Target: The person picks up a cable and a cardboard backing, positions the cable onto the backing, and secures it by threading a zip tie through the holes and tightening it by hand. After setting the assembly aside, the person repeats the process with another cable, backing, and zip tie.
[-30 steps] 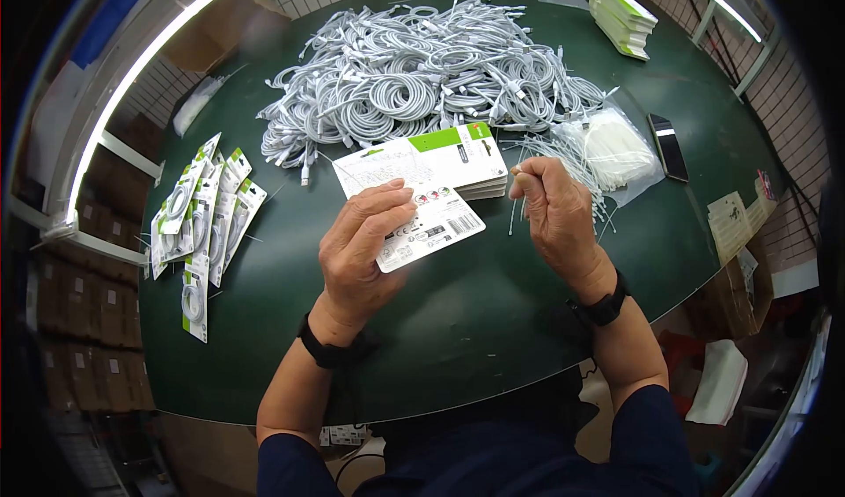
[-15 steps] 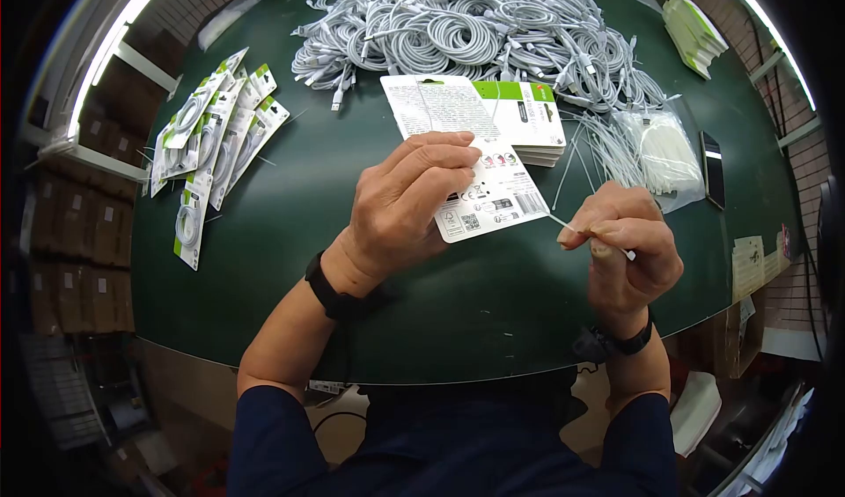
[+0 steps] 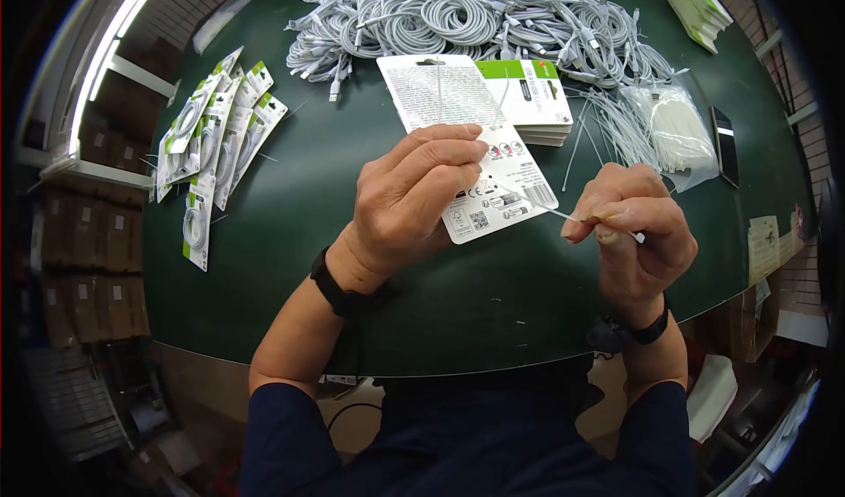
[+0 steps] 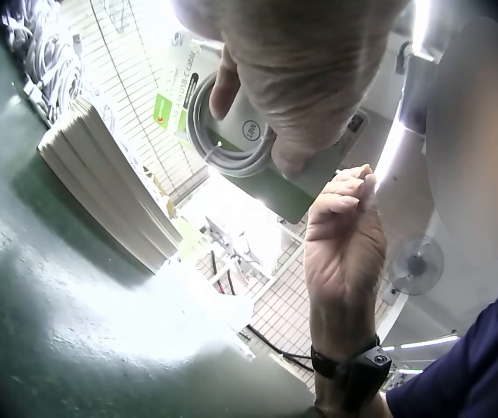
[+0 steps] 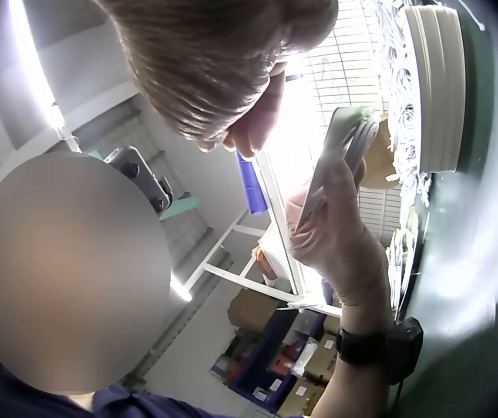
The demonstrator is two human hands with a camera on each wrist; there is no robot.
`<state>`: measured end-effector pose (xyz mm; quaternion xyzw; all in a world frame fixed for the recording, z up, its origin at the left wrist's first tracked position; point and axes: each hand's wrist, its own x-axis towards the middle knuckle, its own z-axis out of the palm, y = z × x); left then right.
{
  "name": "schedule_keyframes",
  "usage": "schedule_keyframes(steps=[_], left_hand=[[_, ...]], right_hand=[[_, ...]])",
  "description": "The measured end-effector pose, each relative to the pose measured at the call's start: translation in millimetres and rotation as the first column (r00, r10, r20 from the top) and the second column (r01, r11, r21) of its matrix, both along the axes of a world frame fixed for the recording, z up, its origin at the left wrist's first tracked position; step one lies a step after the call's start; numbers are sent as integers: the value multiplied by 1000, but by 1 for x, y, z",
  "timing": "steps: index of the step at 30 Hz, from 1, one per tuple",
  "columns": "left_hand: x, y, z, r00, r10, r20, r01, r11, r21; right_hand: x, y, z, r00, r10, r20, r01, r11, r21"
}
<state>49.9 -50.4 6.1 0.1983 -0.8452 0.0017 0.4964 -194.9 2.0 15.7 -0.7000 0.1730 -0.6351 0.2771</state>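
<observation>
While the left hand (image 3: 414, 198) has its fingers curled round a printed backing card (image 3: 440, 92), holding it up just on the near side of the stack of cards (image 3: 528, 101) on the green table (image 3: 352, 268), the right hand (image 3: 634, 233) is nearer the person than that stack and a bit to its right. It's pinching a thin white tie (image 3: 541, 206) between thumb and forefinger, other fingers tucked in. The tie runs from the pinch over to the lower part of the held card. From the left wrist cam you can see a coiled white cable (image 4: 232, 144) sitting on the card's other face.

Behind the stack is a big heap of loose cables (image 3: 466, 13). Right of the stack there's a clear bag of ties (image 3: 678, 132), then a phone (image 3: 728, 145) beyond it. Well off to the stack's left, a fan of finished packs (image 3: 211, 145) lies flat.
</observation>
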Motion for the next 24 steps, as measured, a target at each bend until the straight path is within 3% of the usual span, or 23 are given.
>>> schedule_keyframes(steps=[17,21,24], left_hand=[[-4,3,0,999,-26,19,26,1000,7],[-3,3,1,999,-28,20,28,1000,-4],[-3,5,4,999,-26,22,26,1000,-9]], right_hand=[[1,0,0,998,-37,-40,40,998,55],[3,-3,0,992,-53,-112,58,998,40],[3,-5,4,963,-69,-259,69,998,-11]])
